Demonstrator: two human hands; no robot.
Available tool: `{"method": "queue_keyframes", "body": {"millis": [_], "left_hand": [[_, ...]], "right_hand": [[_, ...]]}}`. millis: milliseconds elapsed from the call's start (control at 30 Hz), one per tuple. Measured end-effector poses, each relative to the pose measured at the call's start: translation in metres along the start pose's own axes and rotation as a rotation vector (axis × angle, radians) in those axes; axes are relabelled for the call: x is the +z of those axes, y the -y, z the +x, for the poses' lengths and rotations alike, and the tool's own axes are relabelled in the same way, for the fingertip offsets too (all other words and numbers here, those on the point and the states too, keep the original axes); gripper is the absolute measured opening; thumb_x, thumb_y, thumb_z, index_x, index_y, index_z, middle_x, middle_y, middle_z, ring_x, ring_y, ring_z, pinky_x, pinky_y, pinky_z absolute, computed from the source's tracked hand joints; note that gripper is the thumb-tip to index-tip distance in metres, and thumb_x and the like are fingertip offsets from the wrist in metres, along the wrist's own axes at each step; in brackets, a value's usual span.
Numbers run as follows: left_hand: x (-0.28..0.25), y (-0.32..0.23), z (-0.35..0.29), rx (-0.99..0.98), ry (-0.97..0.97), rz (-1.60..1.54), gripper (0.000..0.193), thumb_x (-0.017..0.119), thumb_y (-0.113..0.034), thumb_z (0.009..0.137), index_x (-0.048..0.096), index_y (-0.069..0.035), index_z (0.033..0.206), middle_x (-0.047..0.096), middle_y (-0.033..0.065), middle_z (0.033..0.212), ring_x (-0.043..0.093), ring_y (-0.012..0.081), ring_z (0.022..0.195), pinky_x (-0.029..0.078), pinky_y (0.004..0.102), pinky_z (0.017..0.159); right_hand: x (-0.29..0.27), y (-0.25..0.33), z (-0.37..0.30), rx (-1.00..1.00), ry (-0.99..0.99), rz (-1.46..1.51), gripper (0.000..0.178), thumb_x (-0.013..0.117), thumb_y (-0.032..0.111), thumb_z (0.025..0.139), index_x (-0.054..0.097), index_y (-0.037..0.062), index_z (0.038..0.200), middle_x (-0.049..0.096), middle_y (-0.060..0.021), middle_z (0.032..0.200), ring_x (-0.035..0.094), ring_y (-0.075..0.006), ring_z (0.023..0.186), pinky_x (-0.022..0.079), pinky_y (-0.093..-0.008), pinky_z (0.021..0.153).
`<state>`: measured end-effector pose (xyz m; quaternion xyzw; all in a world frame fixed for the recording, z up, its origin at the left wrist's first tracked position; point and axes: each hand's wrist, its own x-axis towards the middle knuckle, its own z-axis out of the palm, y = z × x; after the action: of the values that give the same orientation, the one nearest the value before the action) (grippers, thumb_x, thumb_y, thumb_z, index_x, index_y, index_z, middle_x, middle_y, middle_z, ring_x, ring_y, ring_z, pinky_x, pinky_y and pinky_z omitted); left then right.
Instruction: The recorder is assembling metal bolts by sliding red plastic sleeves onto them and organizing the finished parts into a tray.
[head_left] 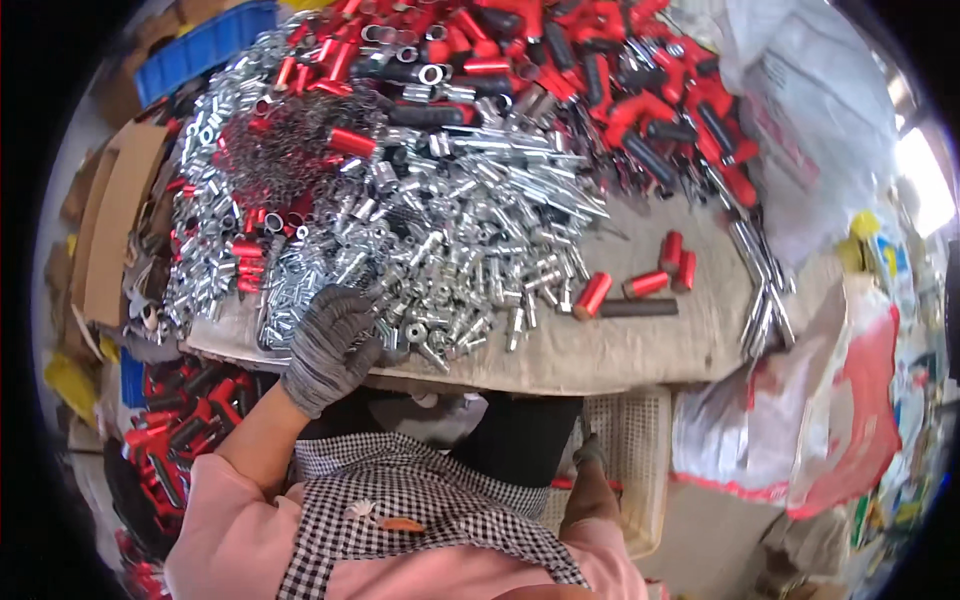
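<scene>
My left hand (pixel 332 345), in a grey knitted glove, rests at the near edge of a heap of small silver metal fittings (pixel 450 260). Its fingers curl down and press together; what they hold, if anything, is hidden. Short silver pins (pixel 292 285) lie just beyond it, and a tangle of thin wire springs (pixel 290 140) sits farther back. My right hand (pixel 590 452), also gloved, hangs low beside my thigh, over a cream plastic crate (pixel 640 470) below the table edge. Its fingers are small and partly hidden in this view.
Red tool bodies with black grips (pixel 630 100) fill the back right of the table (pixel 680 350). Red sleeves (pixel 592 296) and a dark rod (pixel 640 309) lie nearer. Bent metal rods (pixel 760 280) are at the right. More red parts (pixel 190 430) stand left of me; a blue bin (pixel 205 50) is far left.
</scene>
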<state>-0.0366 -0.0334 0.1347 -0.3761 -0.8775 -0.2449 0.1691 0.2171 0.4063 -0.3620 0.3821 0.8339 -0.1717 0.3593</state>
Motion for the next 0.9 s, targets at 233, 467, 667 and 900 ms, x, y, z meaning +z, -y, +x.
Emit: {"method": "queue_keyframes", "body": {"millis": [233, 467, 667, 900], "left_hand": [[0.0, -0.006, -0.002, 0.022, -0.093, 0.031, 0.031, 0.073, -0.008, 0.06, 0.061, -0.004, 0.088, 0.061, 0.0139, 0.096, 0.058, 0.0343, 0.093, 0.05, 0.0428, 0.079], [0.003, -0.015, -0.009, 0.002, -0.219, -0.076, 0.029, 0.071, -0.007, 0.064, 0.058, -0.006, 0.089, 0.06, 0.0102, 0.098, 0.057, 0.0321, 0.097, 0.049, 0.0422, 0.082], [0.002, -0.031, -0.003, 0.09, -0.259, -0.178, 0.023, 0.071, -0.006, 0.066, 0.062, -0.008, 0.087, 0.062, 0.0112, 0.095, 0.059, 0.0328, 0.094, 0.05, 0.0432, 0.08], [-0.024, -0.025, -0.038, 0.117, -0.208, -0.179, 0.032, 0.07, -0.014, 0.068, 0.065, -0.006, 0.098, 0.061, 0.0119, 0.101, 0.056, 0.0324, 0.099, 0.045, 0.0442, 0.089]], "right_hand": [[-0.109, 0.028, -0.074, -0.059, -0.084, -0.037, 0.051, 0.067, 0.025, 0.078, 0.053, 0.0042, 0.122, 0.062, -0.0178, 0.113, 0.059, -0.0349, 0.107, 0.048, -0.0394, 0.09], [-0.375, 0.142, -0.299, -1.045, 0.353, 0.637, 0.021, 0.064, 0.013, 0.083, 0.066, -0.0033, 0.096, 0.066, -0.0096, 0.082, 0.063, -0.0149, 0.073, 0.051, -0.0267, 0.067], [-0.45, 0.307, -0.282, -1.046, -0.928, -0.01, 0.043, 0.064, 0.028, 0.08, 0.058, 0.0065, 0.116, 0.053, -0.0182, 0.121, 0.052, -0.0331, 0.11, 0.042, -0.0399, 0.094], [-0.463, 0.373, -0.241, -0.798, -0.884, -0.378, 0.053, 0.064, 0.039, 0.077, 0.054, 0.0097, 0.119, 0.049, -0.0202, 0.128, 0.049, -0.0381, 0.114, 0.041, -0.0448, 0.097]]}}
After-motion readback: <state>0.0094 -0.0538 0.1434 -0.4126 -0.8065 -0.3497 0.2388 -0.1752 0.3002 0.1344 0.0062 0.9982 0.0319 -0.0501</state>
